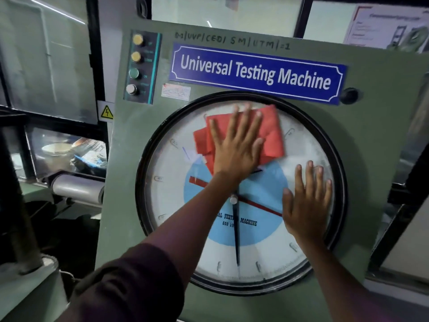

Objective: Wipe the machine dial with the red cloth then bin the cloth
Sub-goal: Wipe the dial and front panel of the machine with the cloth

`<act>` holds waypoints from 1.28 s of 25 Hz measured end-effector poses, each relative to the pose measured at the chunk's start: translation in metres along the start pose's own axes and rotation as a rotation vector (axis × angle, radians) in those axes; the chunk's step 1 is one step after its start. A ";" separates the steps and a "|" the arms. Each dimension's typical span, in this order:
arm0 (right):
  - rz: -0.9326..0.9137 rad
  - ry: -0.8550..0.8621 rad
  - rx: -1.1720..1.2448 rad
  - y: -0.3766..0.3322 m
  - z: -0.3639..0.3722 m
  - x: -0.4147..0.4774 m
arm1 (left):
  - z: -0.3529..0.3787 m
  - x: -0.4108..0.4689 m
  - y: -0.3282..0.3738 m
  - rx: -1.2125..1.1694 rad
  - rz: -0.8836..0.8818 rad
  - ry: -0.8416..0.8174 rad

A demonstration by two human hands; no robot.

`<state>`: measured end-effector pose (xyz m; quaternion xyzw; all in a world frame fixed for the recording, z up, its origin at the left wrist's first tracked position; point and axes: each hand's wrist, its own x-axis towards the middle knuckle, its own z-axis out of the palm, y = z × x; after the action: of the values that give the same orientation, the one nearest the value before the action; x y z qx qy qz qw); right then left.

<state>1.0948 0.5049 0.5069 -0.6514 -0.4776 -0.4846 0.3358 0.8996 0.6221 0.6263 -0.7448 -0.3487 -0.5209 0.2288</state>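
The machine dial is a large round gauge with a black rim, a white face, a blue centre, and black and red needles. It is set in the green front panel. The folded red cloth lies flat on the glass in the dial's upper part. My left hand presses on the cloth with the fingers spread and pointing up. My right hand rests flat and bare on the glass at the dial's right side, below the cloth and not touching it. No bin is in view.
A blue "Universal Testing Machine" sign sits above the dial. A button strip is at the upper left and a black knob at the upper right. A metal roller and cluttered shelves stand to the left.
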 end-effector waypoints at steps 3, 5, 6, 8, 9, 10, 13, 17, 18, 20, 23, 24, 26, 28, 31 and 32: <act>-0.009 0.017 0.003 0.003 0.001 -0.001 | 0.004 -0.003 0.002 0.055 0.249 -0.041; -0.012 0.003 -0.006 0.003 0.001 -0.001 | 0.000 -0.003 -0.025 0.045 0.104 0.005; -0.010 -0.005 -0.010 0.002 0.001 -0.001 | -0.003 -0.005 -0.042 0.034 -0.020 0.022; -0.011 -0.001 -0.012 0.001 0.000 -0.001 | -0.004 -0.020 -0.076 0.041 -0.230 0.054; -0.012 0.010 -0.023 0.000 0.000 -0.002 | -0.005 -0.030 -0.088 0.049 -0.309 0.072; -0.006 0.018 -0.029 0.000 0.000 -0.002 | -0.005 -0.038 -0.095 0.051 -0.385 0.089; 0.005 0.015 -0.011 -0.001 0.000 -0.002 | -0.005 -0.048 -0.092 0.015 -0.565 0.139; 0.005 -0.001 -0.001 -0.003 -0.001 -0.001 | -0.004 -0.022 -0.074 0.012 -0.422 0.110; 0.006 -0.012 0.000 -0.003 -0.001 -0.002 | -0.002 -0.016 -0.067 0.023 -0.315 0.094; 0.011 -0.028 -0.006 -0.003 -0.001 -0.001 | 0.001 -0.010 -0.048 0.028 -0.058 0.053; 0.009 -0.034 0.008 -0.001 -0.002 -0.001 | 0.005 -0.021 -0.021 0.070 0.347 -0.032; 0.005 -0.031 0.012 -0.001 -0.002 0.000 | 0.005 -0.018 -0.021 0.087 0.429 -0.039; 0.002 -0.025 0.010 0.000 -0.002 0.000 | -0.003 0.001 -0.037 0.136 0.386 0.013; 0.003 -0.026 0.011 0.000 -0.001 -0.001 | -0.012 0.026 -0.073 0.175 0.022 0.097; 0.012 -0.026 0.010 0.000 0.001 -0.001 | -0.027 0.032 -0.133 0.097 -0.444 0.172; 0.012 -0.025 0.014 -0.001 0.001 -0.001 | -0.028 0.028 -0.139 0.098 -0.468 0.175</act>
<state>1.0938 0.5058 0.5061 -0.6581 -0.4812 -0.4709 0.3372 0.7831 0.7012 0.6587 -0.5839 -0.5151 -0.6047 0.1674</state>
